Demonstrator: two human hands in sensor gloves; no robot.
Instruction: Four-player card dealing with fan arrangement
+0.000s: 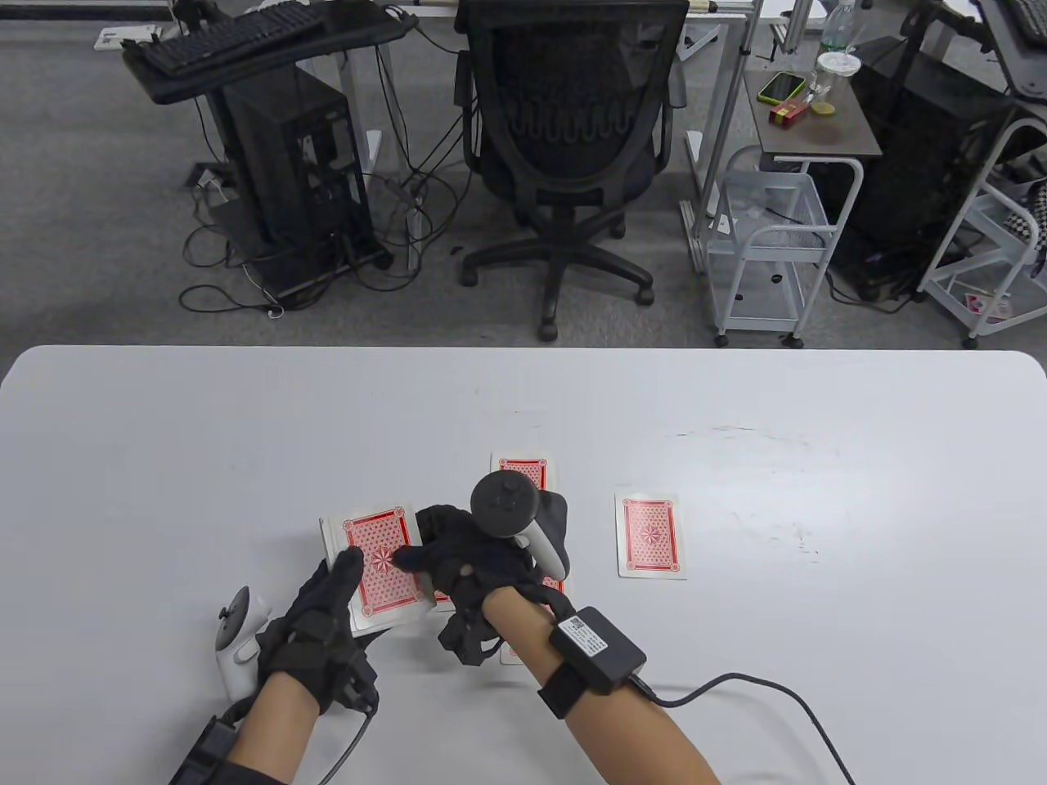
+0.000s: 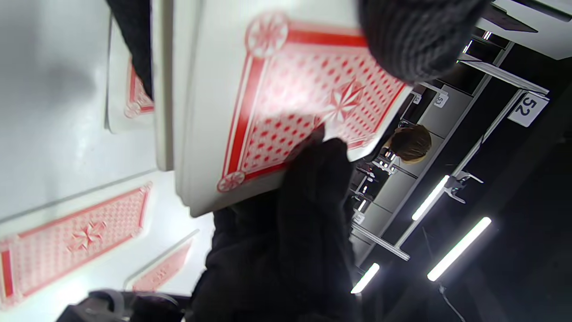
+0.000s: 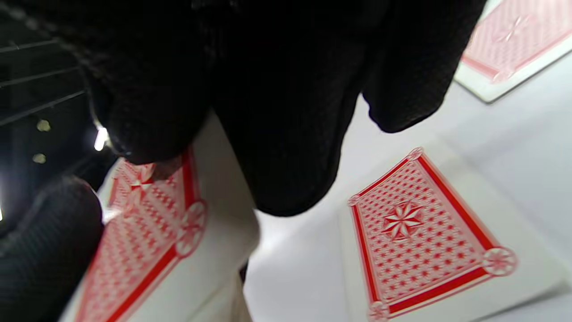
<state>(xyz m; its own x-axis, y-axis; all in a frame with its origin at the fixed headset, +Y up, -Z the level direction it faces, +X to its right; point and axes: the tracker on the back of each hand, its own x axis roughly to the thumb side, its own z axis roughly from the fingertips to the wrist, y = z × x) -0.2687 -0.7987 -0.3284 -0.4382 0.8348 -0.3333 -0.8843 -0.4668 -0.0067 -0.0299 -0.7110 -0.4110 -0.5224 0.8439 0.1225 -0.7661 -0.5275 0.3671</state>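
Holding the deck in my left hand, fingers curled round its near-left edge, long axis running away from me, tilted slightly left. My right hand sits just right of it, fingertips pressed on the top card, nearer for the next deal. One dealt card lies well to the right, another just beyond my right hand on the table. Nothing blocks the way.
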